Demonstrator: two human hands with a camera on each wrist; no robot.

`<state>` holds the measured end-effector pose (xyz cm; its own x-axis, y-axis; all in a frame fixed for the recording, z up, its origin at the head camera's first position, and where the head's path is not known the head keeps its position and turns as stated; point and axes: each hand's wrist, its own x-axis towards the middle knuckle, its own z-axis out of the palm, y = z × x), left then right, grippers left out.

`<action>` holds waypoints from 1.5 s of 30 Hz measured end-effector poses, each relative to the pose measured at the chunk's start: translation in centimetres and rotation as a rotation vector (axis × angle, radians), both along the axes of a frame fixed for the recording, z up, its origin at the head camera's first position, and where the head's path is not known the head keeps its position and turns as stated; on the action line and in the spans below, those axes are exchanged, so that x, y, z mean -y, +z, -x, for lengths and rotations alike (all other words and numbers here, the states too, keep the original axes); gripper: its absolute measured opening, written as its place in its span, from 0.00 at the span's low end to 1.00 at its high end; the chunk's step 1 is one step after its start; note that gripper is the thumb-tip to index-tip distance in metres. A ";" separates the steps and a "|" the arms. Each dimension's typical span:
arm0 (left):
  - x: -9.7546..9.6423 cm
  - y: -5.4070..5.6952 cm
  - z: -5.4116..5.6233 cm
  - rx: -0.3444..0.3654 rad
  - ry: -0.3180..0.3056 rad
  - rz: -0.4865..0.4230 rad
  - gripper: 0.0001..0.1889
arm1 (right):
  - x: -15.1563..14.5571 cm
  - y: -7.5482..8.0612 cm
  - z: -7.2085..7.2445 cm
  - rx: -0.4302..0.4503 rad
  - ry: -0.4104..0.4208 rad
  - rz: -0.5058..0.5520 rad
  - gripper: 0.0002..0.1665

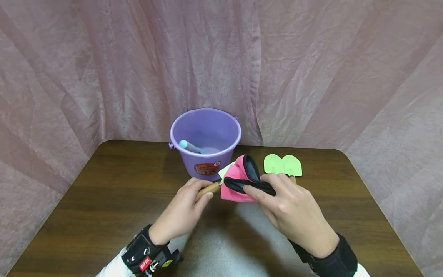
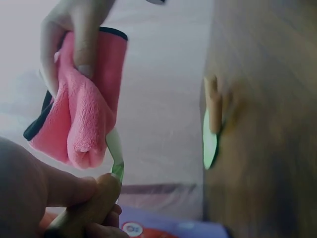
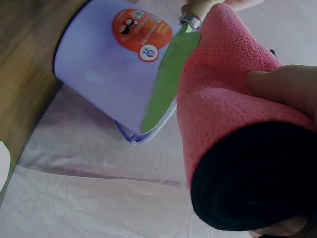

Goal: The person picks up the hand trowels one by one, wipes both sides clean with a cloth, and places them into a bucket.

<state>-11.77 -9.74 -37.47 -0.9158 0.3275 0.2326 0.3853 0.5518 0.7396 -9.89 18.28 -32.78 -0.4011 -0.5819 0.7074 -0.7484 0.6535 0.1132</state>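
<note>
My left hand (image 1: 181,211) grips the wooden handle of a small garden trowel (image 1: 210,188) with a light green blade. In the right wrist view, a metal collar joins the handle to the green trowel blade (image 3: 171,74). My right hand (image 1: 294,211) holds a folded pink cloth (image 1: 238,171) with black edging, thumb on one side and fingers on the other. The cloth lies against the blade and covers part of it. In the left wrist view, the fuzzy pink cloth (image 2: 81,119) bunches just beyond the trowel handle (image 2: 91,206).
Behind the left hand stands a purple bucket (image 1: 188,163) with an orange sticker; a light blue rod-like thing (image 1: 190,146) leans inside. Green blades (image 1: 282,165) with wooden handles lie on the brown table (image 1: 114,200) beyond the right hand. A pink curtain (image 1: 214,57) hangs behind.
</note>
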 end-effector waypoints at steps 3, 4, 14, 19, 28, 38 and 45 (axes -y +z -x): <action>0.3 0.0 0.2 0.100 -0.026 -0.044 0.11 | 0.1 0.3 -0.1 -0.015 0.018 0.023 0.20; 0.4 0.0 0.2 0.126 -0.036 -0.058 0.11 | 0.2 0.4 -0.1 -0.020 0.023 0.030 0.20; 0.5 0.0 0.6 0.313 -0.138 -0.211 0.16 | 0.2 1.0 0.0 -0.066 0.029 0.079 0.18; 0.5 0.2 0.4 0.358 -0.177 -0.260 0.16 | -0.3 0.7 0.4 -0.079 -0.014 0.087 0.18; 0.5 0.3 0.2 0.440 -0.219 -0.301 0.15 | -1.5 -0.1 1.4 -0.037 -0.106 0.094 0.20; 0.7 0.6 0.1 0.471 -0.256 -0.345 0.16 | -3.0 -0.6 2.0 0.048 -0.239 0.093 0.24; 0.9 0.7 0.0 0.552 -0.285 -0.409 0.18 | -3.4 -0.8 2.4 0.060 -0.308 0.141 0.25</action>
<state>-11.79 -10.66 -36.76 -0.8271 0.5560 -0.0820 -0.0144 0.1248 0.9921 -12.25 21.64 -33.58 -0.5860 -0.3252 0.7422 -0.5159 0.8561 -0.0322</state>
